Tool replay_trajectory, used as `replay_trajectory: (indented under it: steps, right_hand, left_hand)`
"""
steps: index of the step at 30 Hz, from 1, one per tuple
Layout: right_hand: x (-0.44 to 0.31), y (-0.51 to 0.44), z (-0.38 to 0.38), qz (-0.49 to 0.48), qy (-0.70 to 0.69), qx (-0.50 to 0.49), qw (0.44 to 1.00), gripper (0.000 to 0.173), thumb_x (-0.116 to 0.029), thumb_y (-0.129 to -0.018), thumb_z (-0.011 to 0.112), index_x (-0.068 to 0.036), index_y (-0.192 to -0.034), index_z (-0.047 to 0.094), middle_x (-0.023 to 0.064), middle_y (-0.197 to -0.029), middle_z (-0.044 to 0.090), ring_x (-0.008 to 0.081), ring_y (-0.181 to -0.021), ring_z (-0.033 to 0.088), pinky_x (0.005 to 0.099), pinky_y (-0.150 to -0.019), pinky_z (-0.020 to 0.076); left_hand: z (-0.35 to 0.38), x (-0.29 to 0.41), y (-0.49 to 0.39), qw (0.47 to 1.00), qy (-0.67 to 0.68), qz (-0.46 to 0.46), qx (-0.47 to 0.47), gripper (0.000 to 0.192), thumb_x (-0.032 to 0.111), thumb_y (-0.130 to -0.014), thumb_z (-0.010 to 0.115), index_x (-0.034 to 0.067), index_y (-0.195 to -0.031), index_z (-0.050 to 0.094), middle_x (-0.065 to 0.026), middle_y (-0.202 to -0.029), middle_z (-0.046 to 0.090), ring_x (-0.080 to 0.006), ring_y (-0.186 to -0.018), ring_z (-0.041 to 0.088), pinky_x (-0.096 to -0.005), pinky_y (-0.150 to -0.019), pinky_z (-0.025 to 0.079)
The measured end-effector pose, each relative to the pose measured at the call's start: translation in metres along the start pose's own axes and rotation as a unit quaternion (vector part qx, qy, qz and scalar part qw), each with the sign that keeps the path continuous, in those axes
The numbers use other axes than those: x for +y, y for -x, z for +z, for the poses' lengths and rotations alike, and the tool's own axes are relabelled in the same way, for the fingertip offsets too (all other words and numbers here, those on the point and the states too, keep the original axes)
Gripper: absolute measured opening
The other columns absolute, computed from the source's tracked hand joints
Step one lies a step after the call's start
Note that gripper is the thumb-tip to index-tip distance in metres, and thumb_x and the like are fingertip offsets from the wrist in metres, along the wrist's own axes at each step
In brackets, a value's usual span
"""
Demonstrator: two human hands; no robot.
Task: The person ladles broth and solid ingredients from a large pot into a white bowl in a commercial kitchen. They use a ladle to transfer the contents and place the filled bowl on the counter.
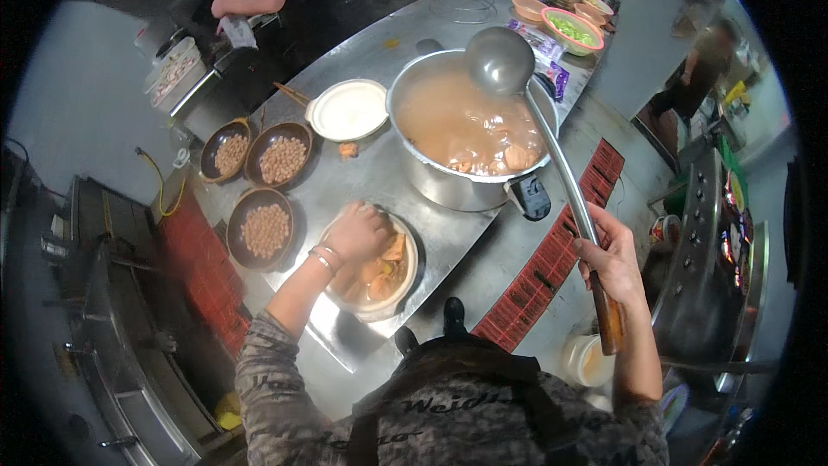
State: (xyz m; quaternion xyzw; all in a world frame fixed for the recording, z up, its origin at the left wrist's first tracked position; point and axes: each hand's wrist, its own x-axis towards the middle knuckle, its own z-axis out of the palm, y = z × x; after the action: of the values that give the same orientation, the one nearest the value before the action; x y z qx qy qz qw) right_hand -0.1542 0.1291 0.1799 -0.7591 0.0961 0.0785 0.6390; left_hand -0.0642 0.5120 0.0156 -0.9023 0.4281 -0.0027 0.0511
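My right hand (611, 249) grips the handle of a large metal ladle (499, 61) with a wooden end. The ladle's bowl hangs over the far part of a big metal pot (446, 191) holding cloudy brown broth (433, 107) and chunks of food. My left hand (362, 233) is over the upper left of a pale clay pot (414, 265), which holds orange-brown chunks (388, 281) in liquid. Its fingers point down and are mostly hidden, so whether they hold anything cannot be told.
Several dark bowls of peanut-like beans (265, 231) stand left on the steel table (446, 252). A white pot (349, 110) and a small orange-brown piece (348, 150) lie beyond. Basins (572, 32) and bottles line the far end. Another person's arm (259, 3) is across the table.
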Motion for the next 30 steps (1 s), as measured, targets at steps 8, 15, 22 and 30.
replay_trajectory:
  steps: [8, 15, 22, 30]
  right_hand:
    - [-0.006, -0.006, -0.014, 0.003, 0.046, -0.014, 0.999, 0.055, 0.001, -0.08, 0.061, 0.005, -0.132, 0.043, 0.0026, -0.078, 0.054, 0.0087, -0.055, 0.052, 0.0238, -0.047, 0.0417]
    - [-0.028, 0.001, -0.034, 0.036, 0.151, -0.049, 0.987, 0.056, -0.002, -0.079, 0.064, 0.007, -0.13, 0.044, 0.0039, -0.076, 0.055, 0.0102, -0.055, 0.054, 0.0259, -0.05, 0.0448]
    - [-0.048, 0.003, -0.051, -0.01, 0.407, -0.13, 0.904, 0.056, 0.0, -0.073, 0.065, 0.008, -0.124, 0.046, 0.0218, -0.076, 0.061, 0.0283, -0.068, 0.065, 0.0354, -0.065, 0.0518]
    - [-0.044, -0.013, -0.054, -0.108, 0.481, -0.195, 0.848, 0.055, 0.003, -0.071, 0.064, 0.004, -0.123, 0.046, 0.0247, -0.084, 0.062, 0.0376, -0.082, 0.065, 0.0425, -0.073, 0.051]
  left_hand:
    - [0.001, -0.044, -0.004, 0.993, -0.013, 0.005, 0.115, 0.026, 0.02, -0.068, 0.07, 0.013, -0.091, 0.059, -0.0031, -0.086, 0.057, -0.023, -0.099, 0.053, -0.0532, -0.106, 0.028]
    - [-0.114, -0.049, -0.1, 0.972, 0.028, -0.005, 0.235, 0.037, 0.016, -0.066, 0.073, 0.013, -0.1, 0.059, -0.0018, -0.092, 0.061, -0.0216, -0.099, 0.055, -0.0533, -0.104, 0.029]
    - [-0.115, -0.057, -0.134, 0.927, 0.051, -0.06, 0.366, 0.041, 0.014, -0.073, 0.073, 0.009, -0.111, 0.06, -0.0062, -0.094, 0.062, -0.0244, -0.098, 0.056, -0.0469, -0.098, 0.035]
    - [-0.109, -0.06, -0.049, 0.8, 0.223, -0.271, 0.486, 0.018, 0.005, -0.082, 0.068, 0.003, -0.1, 0.067, -0.0111, -0.086, 0.066, -0.0202, -0.075, 0.062, -0.031, -0.068, 0.05]
